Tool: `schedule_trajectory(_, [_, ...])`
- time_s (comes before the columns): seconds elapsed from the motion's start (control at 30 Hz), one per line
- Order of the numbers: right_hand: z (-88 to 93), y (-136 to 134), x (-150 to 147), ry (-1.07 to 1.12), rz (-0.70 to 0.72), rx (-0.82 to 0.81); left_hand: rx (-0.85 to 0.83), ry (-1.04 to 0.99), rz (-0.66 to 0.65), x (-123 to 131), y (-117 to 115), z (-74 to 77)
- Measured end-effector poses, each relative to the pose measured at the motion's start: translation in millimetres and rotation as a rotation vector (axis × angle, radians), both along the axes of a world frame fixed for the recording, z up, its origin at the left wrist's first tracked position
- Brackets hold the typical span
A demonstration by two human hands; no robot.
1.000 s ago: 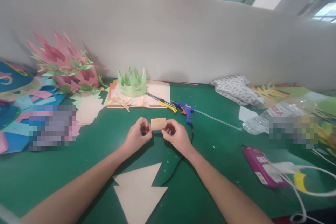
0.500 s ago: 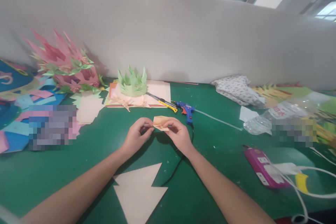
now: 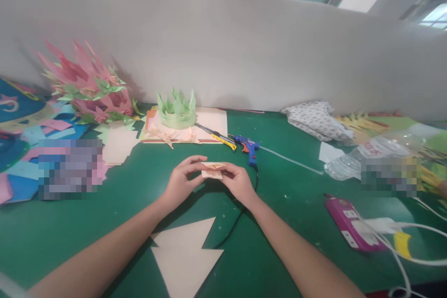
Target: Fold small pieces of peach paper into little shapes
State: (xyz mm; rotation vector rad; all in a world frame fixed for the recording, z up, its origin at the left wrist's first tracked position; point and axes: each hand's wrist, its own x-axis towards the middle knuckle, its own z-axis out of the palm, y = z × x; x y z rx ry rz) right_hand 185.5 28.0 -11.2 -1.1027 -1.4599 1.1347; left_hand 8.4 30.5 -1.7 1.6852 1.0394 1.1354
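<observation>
A small folded piece of peach paper [image 3: 212, 173] is held between my two hands, above the green table. My left hand [image 3: 184, 178] pinches its left edge with thumb and fingers. On the other side, my right hand [image 3: 238, 182] grips the right edge. Below them, between my forearms, lie cut pale peach paper pieces with pointed edges [image 3: 186, 260]. Just beyond my right hand rests a blue glue gun [image 3: 248, 146], its black cord running toward me. A yellow utility knife [image 3: 223, 139] lies beside the gun's nozzle.
A green paper crown [image 3: 177, 114] stands on stacked paper sheets [image 3: 213, 125]. Pink paper crowns [image 3: 101, 98] and coloured scraps fill the left. At right are a clear plastic bottle [image 3: 370, 153], a purple power strip [image 3: 349, 223] with white cables, and patterned cloth [image 3: 316, 118]. A grey partition [image 3: 244, 46] rises behind.
The folded paper has been tilted, so its folded edge now faces me. My left fingers have moved onto its left side, and both hands now grip it.
</observation>
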Motion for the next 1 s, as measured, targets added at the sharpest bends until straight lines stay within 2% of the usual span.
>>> schedule_trajectory(0.2, [6.1,-2.7,-1.3,0.092,0.111,-0.081,-0.128,-0.069,0.032,-2.6,3.4,1.7])
schedule_trajectory(0.37, [8.6,-3.6,0.3,-0.001,0.032,-0.051,-0.163,-0.063,0.045,-0.7,3.9,-0.7])
schedule_trajectory(0.53, [5.6,-2.7,-0.1,-0.031,0.011,-0.068,-0.198,-0.076,0.076,1.6,2.4,-3.8])
schedule_trajectory(0.7, [-0.1,-1.5,-1.4,-0.036,-0.102,-0.111,-0.213,-0.126,0.027,3.4,1.1,-4.0])
schedule_trajectory(0.83, [-2.2,-0.9,-2.4,-0.021,-0.09,-0.131,-0.179,-0.146,0.029,3.7,1.0,-5.2])
schedule_trajectory(1.0, [-3.4,-0.7,-2.6,-0.004,-0.083,-0.154,-0.17,-0.059,0.118,3.8,0.7,-5.1])
